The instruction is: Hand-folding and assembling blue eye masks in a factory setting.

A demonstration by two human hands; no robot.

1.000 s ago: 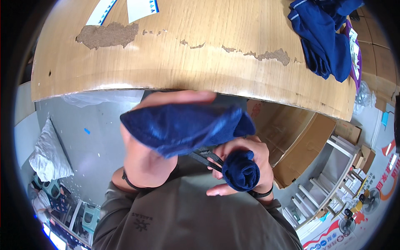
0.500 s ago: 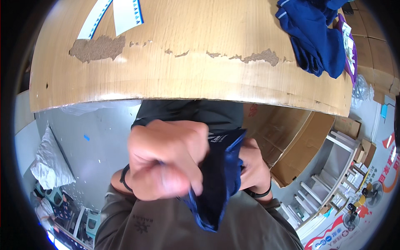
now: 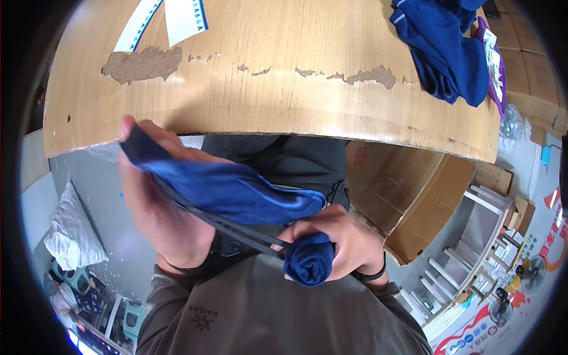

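A navy blue garment (image 3: 231,189) is stretched between my hands in front of my body, below the table edge. Its far end, pulled up to the left, is pinched by my left hand (image 3: 148,216), which is smeared by motion. My right hand (image 3: 356,244) is closed around the garment's other part, a tight round roll (image 3: 309,260) whose spiral end faces up. Thin dark bands run from that roll toward my left hand. Whether the piece is a brief or another garment is hard to tell.
On the wooden table (image 3: 266,112), with its chipped surface, lie white paper strips (image 3: 184,21) with blue edging at the far left. Another navy garment (image 3: 444,53) and a purple package (image 3: 494,65) lie at the far right. Under the table's right side stands an open cardboard box (image 3: 414,207).
My left hand has swung up and left, stretching part of the garment across. In my right hand the garment now shows as a tight roll, where before it hung loose and open.
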